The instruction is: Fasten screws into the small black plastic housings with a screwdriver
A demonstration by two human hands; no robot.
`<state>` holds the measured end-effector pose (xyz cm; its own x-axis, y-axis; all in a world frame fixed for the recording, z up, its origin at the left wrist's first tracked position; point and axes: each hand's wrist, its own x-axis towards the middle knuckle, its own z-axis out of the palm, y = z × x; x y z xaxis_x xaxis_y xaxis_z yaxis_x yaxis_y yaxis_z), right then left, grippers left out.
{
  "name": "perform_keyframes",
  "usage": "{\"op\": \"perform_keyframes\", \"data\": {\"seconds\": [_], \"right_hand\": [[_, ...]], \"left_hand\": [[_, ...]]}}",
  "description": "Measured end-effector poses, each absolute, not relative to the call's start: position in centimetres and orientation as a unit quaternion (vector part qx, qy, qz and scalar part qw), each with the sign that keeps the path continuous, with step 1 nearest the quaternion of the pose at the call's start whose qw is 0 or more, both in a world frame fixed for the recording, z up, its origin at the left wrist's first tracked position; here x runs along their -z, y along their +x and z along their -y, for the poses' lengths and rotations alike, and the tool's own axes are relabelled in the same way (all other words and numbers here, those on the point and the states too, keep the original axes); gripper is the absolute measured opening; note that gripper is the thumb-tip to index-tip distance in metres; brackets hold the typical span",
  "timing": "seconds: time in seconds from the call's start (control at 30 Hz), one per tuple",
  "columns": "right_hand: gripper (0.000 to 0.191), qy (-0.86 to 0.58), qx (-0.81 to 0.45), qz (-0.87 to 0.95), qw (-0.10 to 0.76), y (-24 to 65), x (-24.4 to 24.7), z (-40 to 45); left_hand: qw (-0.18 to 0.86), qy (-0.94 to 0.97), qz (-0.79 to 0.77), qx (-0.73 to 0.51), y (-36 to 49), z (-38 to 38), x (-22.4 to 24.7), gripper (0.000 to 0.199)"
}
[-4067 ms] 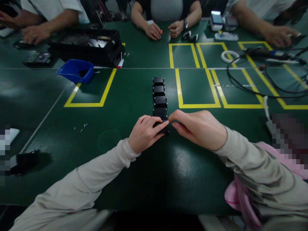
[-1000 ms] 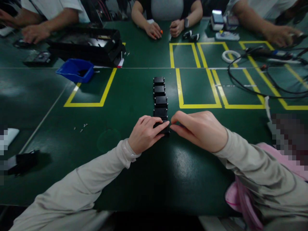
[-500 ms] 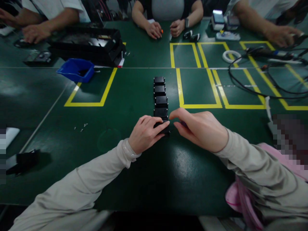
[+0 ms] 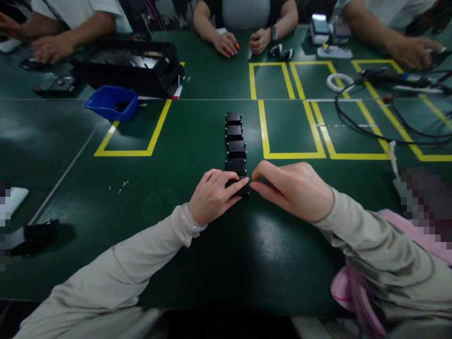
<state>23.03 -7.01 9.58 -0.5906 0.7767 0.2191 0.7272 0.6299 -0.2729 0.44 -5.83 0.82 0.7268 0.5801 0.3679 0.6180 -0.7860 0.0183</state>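
Note:
Several small black rectangular blocks (image 4: 235, 148) with small shiny pins on their sides stand in a row running away from me. My left hand (image 4: 217, 195) is closed on the nearest black block (image 4: 243, 192), its fingers over the top and along the near side, covering much of it. My right hand (image 4: 294, 190) is beside that block's right end. Its thumb and index finger are bent into a pinch; anything between the tips is too small to make out.
Tiny light pieces (image 4: 122, 187) lie left of my left hand. A blue scoop-shaped bin (image 4: 113, 103) sits beside a large black tray (image 4: 127, 70). Yellow tape (image 4: 294, 156) outlines areas on the green table. Black cables (image 4: 381, 136) and a white ring (image 4: 340, 83) lie right. Co-workers' hands (image 4: 226, 44) rest opposite.
The thumb and index finger of my right hand have drawn closer together at the block's right end. My left hand and the row of blocks stay in place.

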Motion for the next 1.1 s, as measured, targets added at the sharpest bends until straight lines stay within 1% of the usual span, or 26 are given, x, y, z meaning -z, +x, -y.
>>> {"op": "perform_keyframes", "data": {"seconds": [0.07, 0.17, 0.23, 0.4, 0.5, 0.57, 0.73, 0.83, 0.9, 0.97, 1.07, 1.1], "right_hand": [[0.036, -0.425, -0.079, 0.889, 0.149, 23.07, -9.62, 6.97], [0.028, -0.42, -0.081, 0.89, 0.155, 23.09, -9.62, 6.98], [0.026, -0.414, -0.083, 0.891, 0.168, 23.06, -9.49, 7.01], [0.035, -0.415, -0.06, 0.89, 0.18, 23.02, -8.98, 7.1], [0.029, -0.412, -0.064, 0.89, 0.184, 23.07, -8.94, 7.16], [0.027, -0.408, -0.071, 0.89, 0.192, 23.14, -9.03, 7.16], [0.037, -0.41, -0.076, 0.895, 0.157, 23.3, -9.51, 6.97], [0.029, -0.417, -0.083, 0.892, 0.153, 23.23, -9.66, 6.96], [0.027, -0.419, -0.087, 0.89, 0.157, 23.16, -9.59, 7.01], [0.029, -0.421, -0.079, 0.889, 0.161, 23.1, -9.47, 7.04], [0.039, -0.422, -0.069, 0.89, 0.156, 23.1, -9.44, 7.01], [0.039, -0.421, -0.072, 0.892, 0.15, 23.11, -9.5, 6.99]], "left_hand": [[0.053, -0.928, 0.322, 0.181, 0.44, 5.83, -0.84, 0.044], [0.053, -0.928, 0.321, 0.18, 0.45, 5.85, -0.89, 0.042], [0.054, -0.928, 0.32, 0.18, 0.47, 5.85, -0.9, 0.042], [0.056, -0.927, 0.32, 0.185, 0.46, 5.85, -0.83, 0.044], [0.053, -0.928, 0.321, 0.183, 0.46, 5.86, -0.85, 0.043], [0.052, -0.928, 0.322, 0.183, 0.48, 5.86, -0.87, 0.042], [0.051, -0.928, 0.323, 0.179, 0.55, 5.85, -0.9, 0.045], [0.052, -0.929, 0.322, 0.177, 0.56, 5.87, -0.96, 0.043], [0.051, -0.929, 0.322, 0.176, 0.54, 5.87, -0.96, 0.043], [0.05, -0.928, 0.323, 0.178, 0.51, 5.87, -0.91, 0.043], [0.052, -0.927, 0.324, 0.181, 0.48, 5.84, -0.85, 0.044], [0.052, -0.927, 0.324, 0.18, 0.47, 5.84, -0.85, 0.044]]}}
